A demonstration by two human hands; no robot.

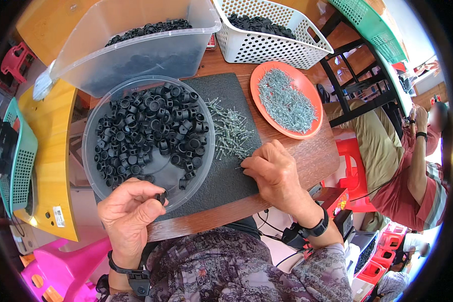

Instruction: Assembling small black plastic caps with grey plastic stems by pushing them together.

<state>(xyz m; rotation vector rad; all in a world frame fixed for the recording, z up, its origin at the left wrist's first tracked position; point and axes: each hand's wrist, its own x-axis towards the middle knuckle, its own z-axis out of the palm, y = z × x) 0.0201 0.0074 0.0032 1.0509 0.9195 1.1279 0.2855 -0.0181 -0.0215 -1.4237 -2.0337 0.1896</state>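
Between the thumb and fingers of my left hand (131,206) is a small black plastic cap (161,197), held at the near rim of a round clear tub (88,146). That tub holds many loose black plastic caps (153,105) of the same kind. My right hand (274,173) rests low over the dark mat (226,191), its thumb and forefinger pinched together. Just beyond those fingertips lies a loose pile of silvery screws (229,131). Whatever the right fingertips hold is too small and hidden to make out.
An orange plate (255,90) of screws sits to the right. Behind stand a large clear bin (136,60) and a white perforated basket (272,50), both holding black parts. A pink chair (60,267) is at left; another person (402,176) sits at right.
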